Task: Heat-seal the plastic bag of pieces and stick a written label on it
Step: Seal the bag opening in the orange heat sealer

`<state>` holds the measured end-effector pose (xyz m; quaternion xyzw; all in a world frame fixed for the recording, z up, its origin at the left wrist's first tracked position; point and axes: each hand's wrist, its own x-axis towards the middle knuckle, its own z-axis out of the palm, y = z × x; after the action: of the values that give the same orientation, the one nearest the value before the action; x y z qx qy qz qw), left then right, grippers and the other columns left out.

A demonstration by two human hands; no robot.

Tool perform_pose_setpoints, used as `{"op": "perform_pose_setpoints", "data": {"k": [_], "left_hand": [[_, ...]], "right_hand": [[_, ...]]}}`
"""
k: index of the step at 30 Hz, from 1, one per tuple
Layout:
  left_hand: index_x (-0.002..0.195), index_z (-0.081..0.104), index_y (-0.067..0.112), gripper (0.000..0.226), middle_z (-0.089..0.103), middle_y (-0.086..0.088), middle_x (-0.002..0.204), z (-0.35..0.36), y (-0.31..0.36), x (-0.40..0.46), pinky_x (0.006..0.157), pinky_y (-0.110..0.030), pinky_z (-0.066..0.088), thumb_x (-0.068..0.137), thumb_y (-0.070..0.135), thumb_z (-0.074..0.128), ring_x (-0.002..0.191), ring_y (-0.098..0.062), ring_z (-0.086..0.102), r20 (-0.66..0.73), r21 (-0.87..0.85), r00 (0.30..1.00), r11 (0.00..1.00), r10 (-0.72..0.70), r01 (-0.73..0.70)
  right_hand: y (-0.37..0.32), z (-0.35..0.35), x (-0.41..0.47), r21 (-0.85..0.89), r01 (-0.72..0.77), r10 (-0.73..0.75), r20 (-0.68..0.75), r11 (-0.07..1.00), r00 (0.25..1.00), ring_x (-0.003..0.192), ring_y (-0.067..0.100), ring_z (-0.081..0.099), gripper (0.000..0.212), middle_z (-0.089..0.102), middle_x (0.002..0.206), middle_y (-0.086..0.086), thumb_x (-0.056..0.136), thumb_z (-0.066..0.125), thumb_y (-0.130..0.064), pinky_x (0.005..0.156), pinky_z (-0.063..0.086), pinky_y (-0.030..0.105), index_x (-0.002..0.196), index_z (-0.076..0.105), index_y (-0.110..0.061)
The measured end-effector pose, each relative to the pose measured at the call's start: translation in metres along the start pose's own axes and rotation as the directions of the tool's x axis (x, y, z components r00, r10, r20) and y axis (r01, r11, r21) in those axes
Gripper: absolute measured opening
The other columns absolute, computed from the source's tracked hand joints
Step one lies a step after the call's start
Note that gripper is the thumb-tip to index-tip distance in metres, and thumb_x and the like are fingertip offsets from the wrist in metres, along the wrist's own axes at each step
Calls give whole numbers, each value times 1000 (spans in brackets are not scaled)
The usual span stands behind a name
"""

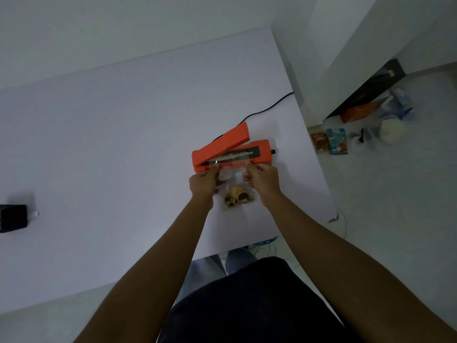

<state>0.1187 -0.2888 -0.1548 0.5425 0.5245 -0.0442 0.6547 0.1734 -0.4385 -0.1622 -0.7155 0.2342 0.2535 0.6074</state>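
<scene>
The clear plastic bag (233,179) lies on the white tabletop (123,144) just in front of the orange heat sealer (232,151), its open mouth drawn up onto the sealer's dark strip while the hinged arm stands raised. The left hand (204,181) pinches the bag's left top corner between its fingers (216,166), and the right hand (262,178) pinches the right top corner in the same way, so the film is stretched between them. To do this step well, I would judge that the mouth should lie flat and straight across the strip, free of wrinkles and folds, with both layers together, before one hand lets go to press the arm down. The pieces (238,198), tan and brown fragments, sit heaped at the bottom end of the bag, nearest the person and well clear of the strip, which is good for a clean seam. No label or pen is plainly visible; a dark object (12,217) sits at the left edge
</scene>
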Motion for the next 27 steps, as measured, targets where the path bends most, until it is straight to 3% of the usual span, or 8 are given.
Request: {"op": "perform_pose_setpoints", "data": {"k": [9, 24, 27], "left_hand": [[109, 68, 9, 32, 76, -8, 101, 0, 1, 3, 83, -48, 61, 91, 35, 66, 90, -29, 74, 7, -28, 999, 999, -36, 36], [98, 69, 10, 23, 76, -8, 96, 3, -2, 5, 74, -40, 62, 89, 32, 70, 83, -25, 75, -21, -37, 1000, 999, -13, 12], [95, 68, 12, 19, 75, -8, 96, 3, -2, 6, 76, -42, 62, 89, 30, 70, 85, -26, 74, -33, -35, 999, 999, -12, 10]], "right_hand": [[3, -1, 3, -7, 0, 0, -28, 1000, 1000, 62, 18, 71, 21, 75, 75, 13, 93, 68, -24, 63, 57, 30, 87, 72, -4], [3, 2, 4, 1, -6, 6, -26, 1000, 1000, 64, 20, 72, 25, 76, 76, 14, 90, 70, -27, 70, 61, 37, 88, 72, -2], [1, 2, 2, 21, -10, 10, -29, 1000, 1000, 64, 19, 71, 25, 75, 77, 14, 89, 71, -31, 64, 59, 33, 85, 72, -5]]}}
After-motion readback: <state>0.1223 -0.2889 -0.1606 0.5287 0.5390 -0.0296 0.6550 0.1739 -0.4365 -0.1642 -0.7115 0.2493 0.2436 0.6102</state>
